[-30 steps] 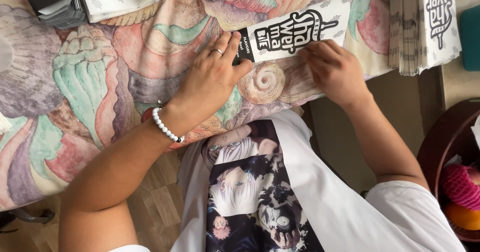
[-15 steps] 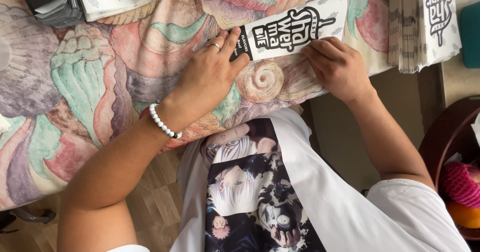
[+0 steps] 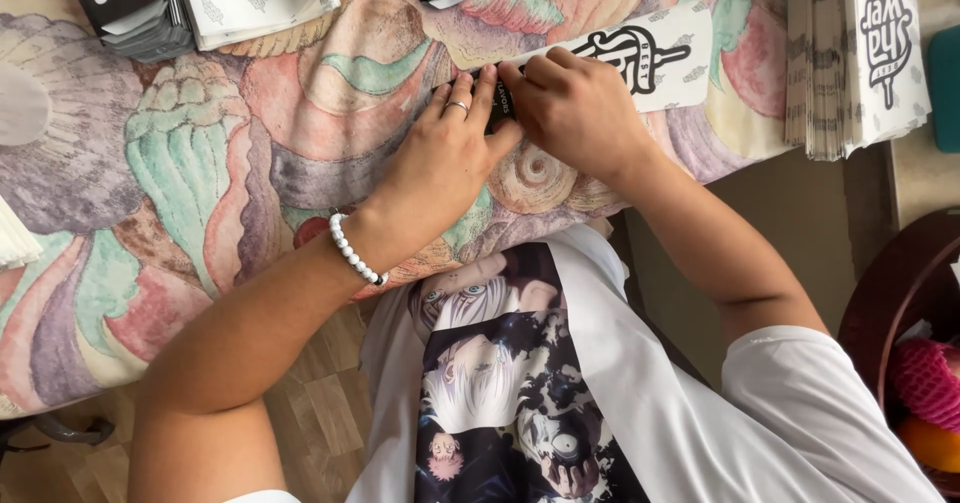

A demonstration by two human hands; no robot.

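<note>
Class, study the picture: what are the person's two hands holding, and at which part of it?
Both the left hand and the right hand press on the dark left end of a flat black-and-white paper sleeve lying on the patterned cloth; neither lifts it.

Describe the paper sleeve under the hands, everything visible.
The paper sleeve is a flat, long white strip with black printed lettering and faint grey marks, its near end black. It lies slanted on the patterned cloth. The left hand and right hand both press on its black end, hiding that part.
</note>
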